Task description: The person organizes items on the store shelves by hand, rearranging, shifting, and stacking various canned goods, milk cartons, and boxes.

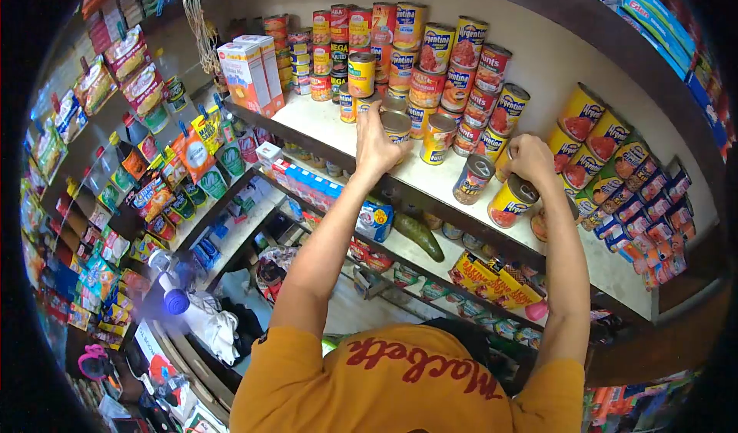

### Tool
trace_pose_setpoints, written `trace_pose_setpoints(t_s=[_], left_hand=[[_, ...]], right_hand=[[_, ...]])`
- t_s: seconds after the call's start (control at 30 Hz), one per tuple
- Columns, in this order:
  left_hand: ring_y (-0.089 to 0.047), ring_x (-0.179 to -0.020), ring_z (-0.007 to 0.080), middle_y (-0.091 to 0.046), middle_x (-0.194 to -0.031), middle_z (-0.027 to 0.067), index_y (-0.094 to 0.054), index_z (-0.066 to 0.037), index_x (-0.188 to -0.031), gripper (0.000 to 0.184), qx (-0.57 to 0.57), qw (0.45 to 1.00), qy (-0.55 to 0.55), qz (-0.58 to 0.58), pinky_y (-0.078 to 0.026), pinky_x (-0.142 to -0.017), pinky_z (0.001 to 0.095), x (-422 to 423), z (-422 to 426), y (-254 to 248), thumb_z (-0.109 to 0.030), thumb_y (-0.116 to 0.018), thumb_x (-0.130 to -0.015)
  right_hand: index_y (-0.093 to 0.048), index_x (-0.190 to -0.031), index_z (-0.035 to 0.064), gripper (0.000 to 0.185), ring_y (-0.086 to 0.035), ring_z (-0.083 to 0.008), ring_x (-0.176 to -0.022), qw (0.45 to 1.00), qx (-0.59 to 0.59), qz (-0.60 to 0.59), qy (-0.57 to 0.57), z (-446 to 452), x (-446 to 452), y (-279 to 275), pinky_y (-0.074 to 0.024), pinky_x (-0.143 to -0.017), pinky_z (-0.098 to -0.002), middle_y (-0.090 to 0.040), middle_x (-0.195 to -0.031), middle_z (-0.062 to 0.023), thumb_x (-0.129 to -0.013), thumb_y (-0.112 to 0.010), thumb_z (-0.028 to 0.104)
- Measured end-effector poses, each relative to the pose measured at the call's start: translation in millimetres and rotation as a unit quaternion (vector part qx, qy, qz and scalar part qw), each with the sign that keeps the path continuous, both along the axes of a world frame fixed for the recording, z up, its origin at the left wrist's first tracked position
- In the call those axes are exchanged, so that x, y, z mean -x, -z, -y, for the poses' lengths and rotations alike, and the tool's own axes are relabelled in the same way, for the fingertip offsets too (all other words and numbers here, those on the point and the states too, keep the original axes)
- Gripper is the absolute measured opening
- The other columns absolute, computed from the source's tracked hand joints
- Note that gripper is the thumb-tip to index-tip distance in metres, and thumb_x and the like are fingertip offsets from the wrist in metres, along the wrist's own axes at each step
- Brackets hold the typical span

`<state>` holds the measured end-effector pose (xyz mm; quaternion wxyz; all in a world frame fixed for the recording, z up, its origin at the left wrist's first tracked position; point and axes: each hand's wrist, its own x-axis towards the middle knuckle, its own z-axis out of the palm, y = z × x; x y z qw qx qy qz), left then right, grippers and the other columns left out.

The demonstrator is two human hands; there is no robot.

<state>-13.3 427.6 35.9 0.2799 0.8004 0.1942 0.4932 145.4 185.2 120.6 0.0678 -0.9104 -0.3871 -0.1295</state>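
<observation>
My left hand (376,147) is wrapped round the near side of a food can (397,128) on the upper shelf, fingers on its left and thumb in front. Its label is mostly hidden. My right hand (532,158) has its fingers curled against a yellow can (503,162), partly covered by the hand. Just below that hand stands a yellow-and-red can (513,202). A can with a dark label (473,179) is to its left. Between my hands, a yellow can (438,138) stands upright near the shelf's front.
Stacked cans (438,48) line the back of the shelf (307,125). More stacks (592,144) stand at the right, beside small cans (653,218). White-and-orange boxes (244,79) are at the left end. Below are a large green cucumber-like vegetable (419,237) and yellow packets (496,279).
</observation>
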Motion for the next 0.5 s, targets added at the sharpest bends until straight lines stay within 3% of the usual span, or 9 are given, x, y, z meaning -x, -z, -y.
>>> trace_pose_setpoints(t_s=[0.1, 0.17, 0.27, 0.33, 0.4, 0.47, 0.5], left_hand=[[-0.049, -0.113, 0.0359, -0.050, -0.119, 0.0225, -0.036, -0.002, -0.133, 0.092, 0.062, 0.995, 0.072, 0.018, -0.042, -0.097, 0.0414, 3, -5, -1, -0.015, -0.080, -0.054], [-0.054, -0.111, 0.0331, -0.055, -0.119, 0.0205, -0.037, -0.002, -0.133, 0.089, 0.116, 0.987, 0.114, -0.002, -0.044, -0.095, 0.0394, 9, -6, -6, -0.012, -0.077, -0.054], [-0.056, -0.108, 0.0322, -0.056, -0.116, 0.0200, -0.040, -0.002, -0.131, 0.085, 0.070, 0.992, 0.092, 0.049, -0.044, -0.094, 0.0384, -2, -9, 7, -0.011, -0.076, -0.054], [-0.056, -0.104, 0.0326, -0.057, -0.111, 0.0184, -0.044, -0.001, -0.128, 0.074, -0.003, 0.995, 0.054, 0.088, -0.044, -0.093, 0.0380, -7, -6, 8, -0.008, -0.071, -0.059], [-0.053, -0.109, 0.0328, -0.054, -0.115, 0.0182, -0.044, 0.000, -0.127, 0.069, -0.016, 0.992, -0.004, 0.126, -0.041, -0.096, 0.0391, -4, -1, 5, -0.007, -0.069, -0.063], [-0.047, -0.115, 0.0322, -0.049, -0.120, 0.0188, -0.044, 0.000, -0.127, 0.066, 0.003, 0.976, 0.054, 0.211, -0.037, -0.100, 0.0402, -8, -14, 17, -0.007, -0.069, -0.067], [-0.043, -0.120, 0.0320, -0.045, -0.125, 0.0190, -0.042, 0.002, -0.128, 0.062, 0.004, 0.984, 0.013, 0.178, -0.032, -0.104, 0.0401, 6, 0, 7, -0.006, -0.065, -0.072]], right_hand=[[-0.052, -0.065, 0.0036, 0.028, -0.065, -0.0358, -0.078, 0.998, -0.047, 0.031, -0.037, 2, 6, -6, -0.0502, -0.064, -0.0460, -0.064, -0.075, -0.0175, -0.057, -0.077, 0.015], [-0.055, -0.068, 0.0051, 0.022, -0.064, -0.0360, -0.075, 0.992, -0.081, 0.093, -0.034, 1, 12, -20, -0.0496, -0.063, -0.0465, -0.063, -0.075, -0.0167, -0.060, -0.073, 0.015], [-0.060, -0.073, 0.0080, 0.015, -0.062, -0.0351, -0.072, 0.965, -0.171, 0.193, -0.055, -6, 54, -61, -0.0488, -0.062, -0.0463, -0.062, -0.074, -0.0144, -0.063, -0.068, 0.016], [-0.062, -0.077, 0.0085, 0.019, -0.062, -0.0331, -0.073, 0.933, -0.235, 0.240, -0.129, -14, 72, -73, -0.0493, -0.063, -0.0441, -0.062, -0.076, -0.0130, -0.062, -0.068, 0.019], [-0.062, -0.077, 0.0083, 0.022, -0.063, -0.0311, -0.075, 0.929, -0.270, 0.187, -0.173, -32, 90, -74, -0.0489, -0.063, -0.0434, -0.062, -0.074, -0.0118, -0.059, -0.069, 0.019], [-0.063, -0.076, 0.0085, 0.024, -0.063, -0.0308, -0.075, 0.929, -0.279, 0.085, -0.226, -53, 99, -60, -0.0477, -0.063, -0.0453, -0.063, -0.074, -0.0113, -0.056, -0.071, 0.019], [-0.059, -0.073, 0.0071, 0.028, -0.061, -0.0305, -0.071, 0.932, -0.267, 0.058, -0.237, -65, 102, -50, -0.0467, -0.062, -0.0433, -0.060, -0.073, -0.0114, -0.051, -0.071, 0.020]])
